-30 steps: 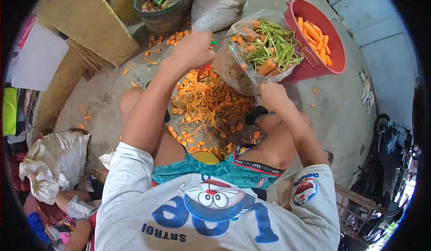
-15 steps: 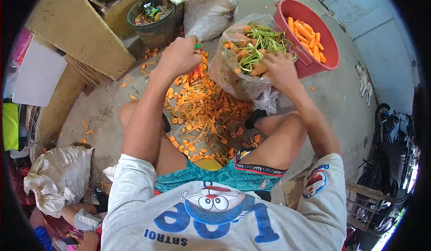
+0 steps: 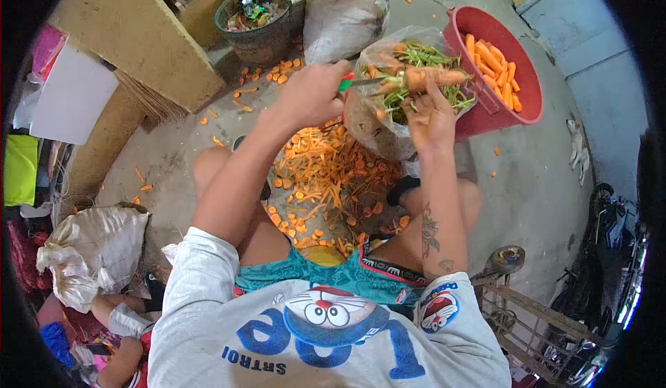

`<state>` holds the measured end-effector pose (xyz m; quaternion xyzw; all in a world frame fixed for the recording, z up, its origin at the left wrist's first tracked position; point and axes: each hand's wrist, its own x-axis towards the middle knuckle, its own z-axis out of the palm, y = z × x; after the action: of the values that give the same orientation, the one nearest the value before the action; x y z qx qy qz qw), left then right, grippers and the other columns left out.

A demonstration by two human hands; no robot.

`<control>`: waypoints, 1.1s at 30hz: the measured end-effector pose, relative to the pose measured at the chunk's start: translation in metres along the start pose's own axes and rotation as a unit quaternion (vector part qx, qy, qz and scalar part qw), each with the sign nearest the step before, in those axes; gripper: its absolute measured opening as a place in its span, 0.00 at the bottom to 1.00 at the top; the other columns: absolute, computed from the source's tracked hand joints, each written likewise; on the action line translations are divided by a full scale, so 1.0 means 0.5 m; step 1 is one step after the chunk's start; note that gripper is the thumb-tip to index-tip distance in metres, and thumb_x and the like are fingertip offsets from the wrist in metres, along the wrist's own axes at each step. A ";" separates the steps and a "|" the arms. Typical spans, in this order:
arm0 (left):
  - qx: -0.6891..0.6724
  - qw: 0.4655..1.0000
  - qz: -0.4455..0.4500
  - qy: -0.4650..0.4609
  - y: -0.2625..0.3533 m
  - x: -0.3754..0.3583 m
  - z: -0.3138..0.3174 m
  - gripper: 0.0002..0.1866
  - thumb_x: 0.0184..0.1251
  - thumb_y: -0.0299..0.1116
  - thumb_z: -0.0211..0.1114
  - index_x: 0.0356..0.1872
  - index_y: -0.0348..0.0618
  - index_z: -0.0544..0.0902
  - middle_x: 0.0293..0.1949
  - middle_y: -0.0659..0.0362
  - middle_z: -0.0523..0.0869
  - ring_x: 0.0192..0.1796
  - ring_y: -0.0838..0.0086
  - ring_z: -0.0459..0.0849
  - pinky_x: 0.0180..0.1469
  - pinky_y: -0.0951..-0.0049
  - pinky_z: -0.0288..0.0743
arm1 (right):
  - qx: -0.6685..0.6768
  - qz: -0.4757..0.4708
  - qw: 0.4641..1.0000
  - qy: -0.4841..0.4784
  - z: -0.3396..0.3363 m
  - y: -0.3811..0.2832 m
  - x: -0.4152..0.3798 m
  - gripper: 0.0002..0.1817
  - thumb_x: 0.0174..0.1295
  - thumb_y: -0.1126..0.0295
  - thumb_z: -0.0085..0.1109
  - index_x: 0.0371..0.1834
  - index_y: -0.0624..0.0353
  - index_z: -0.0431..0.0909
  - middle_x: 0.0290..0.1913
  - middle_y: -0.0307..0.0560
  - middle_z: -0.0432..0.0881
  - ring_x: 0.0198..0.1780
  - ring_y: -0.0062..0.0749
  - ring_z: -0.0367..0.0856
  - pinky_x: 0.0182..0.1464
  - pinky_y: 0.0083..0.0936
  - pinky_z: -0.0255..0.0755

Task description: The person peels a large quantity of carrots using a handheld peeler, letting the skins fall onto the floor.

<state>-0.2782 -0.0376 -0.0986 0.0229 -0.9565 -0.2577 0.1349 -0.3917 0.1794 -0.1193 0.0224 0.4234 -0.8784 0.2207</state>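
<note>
My left hand (image 3: 316, 95) is closed around the green handle of a knife (image 3: 366, 82). Its blade points right and meets the leafy end of an unpeeled carrot (image 3: 437, 78). My right hand (image 3: 431, 114) grips that carrot from below, with its tip toward the red tub. Beneath the carrot stands a clear plastic bag (image 3: 361, 114) full of carrots with green stems (image 3: 427, 53). Orange peelings and cut carrot ends (image 3: 326, 169) lie heaped on the floor between my legs.
Right of the bag, a red tub (image 3: 531, 103) holds peeled carrots (image 3: 492, 65). A dark bucket of rubbish (image 3: 253, 44) and a white sack (image 3: 347, 23) stand behind. Another sack (image 3: 94, 256) is at left, near a seated person. A cat (image 3: 578, 148) lies by the wall.
My right hand has come up out of the bag with a carrot. My left hand has moved right, bringing the knife blade to the carrot's stem end.
</note>
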 end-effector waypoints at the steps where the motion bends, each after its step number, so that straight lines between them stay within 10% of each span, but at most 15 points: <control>1: -0.001 1.000 -0.003 -0.006 0.008 0.000 0.009 0.17 0.59 0.30 0.64 0.50 0.38 0.81 0.39 0.38 0.87 0.46 0.40 0.86 0.50 0.44 0.78 | 0.001 0.004 1.000 0.005 0.001 0.015 -0.008 0.18 0.69 0.66 0.69 0.59 0.54 0.79 0.52 0.39 0.82 0.50 0.24 0.79 0.55 0.25 0.73; 17: -0.004 0.995 -0.095 0.021 0.010 0.051 0.112 0.13 0.57 0.29 0.64 0.42 0.31 0.77 0.34 0.35 0.87 0.42 0.37 0.87 0.48 0.42 0.81 | 0.164 0.108 0.980 -0.015 0.038 0.088 -0.039 0.26 0.71 0.66 0.67 0.69 0.62 0.72 0.62 0.51 0.78 0.64 0.41 0.76 0.71 0.39 0.71; 27: 0.000 0.991 -0.134 0.012 -0.032 0.050 0.076 0.16 0.59 0.33 0.64 0.46 0.35 0.79 0.36 0.36 0.87 0.43 0.39 0.87 0.48 0.43 0.80 | 0.170 0.146 0.942 -0.251 0.038 0.028 -0.092 0.23 0.77 0.60 0.53 0.69 0.59 0.72 0.63 0.49 0.79 0.64 0.38 0.77 0.64 0.38 0.74; 28: 0.001 0.991 -0.130 0.009 -0.012 0.043 0.064 0.16 0.59 0.33 0.64 0.46 0.35 0.79 0.36 0.36 0.87 0.43 0.39 0.87 0.48 0.43 0.80 | 0.121 0.148 0.977 -0.098 0.057 0.017 -0.099 0.25 0.77 0.53 0.48 0.67 0.57 0.71 0.54 0.52 0.80 0.57 0.37 0.78 0.56 0.34 0.70; 33: 0.008 0.997 -0.077 -0.018 0.039 0.002 0.063 0.15 0.57 0.29 0.63 0.44 0.33 0.78 0.34 0.36 0.86 0.44 0.38 0.86 0.49 0.42 0.79 | 0.087 0.144 0.969 -0.180 0.000 0.050 -0.054 0.21 0.79 0.52 0.43 0.58 0.58 0.73 0.38 0.44 0.78 0.38 0.33 0.73 0.45 0.34 0.68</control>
<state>-0.2874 -0.0056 -0.1148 0.0933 -0.9560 -0.2605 0.0973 -0.3571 0.1760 -0.1317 -0.0563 0.2907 -0.8603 0.4150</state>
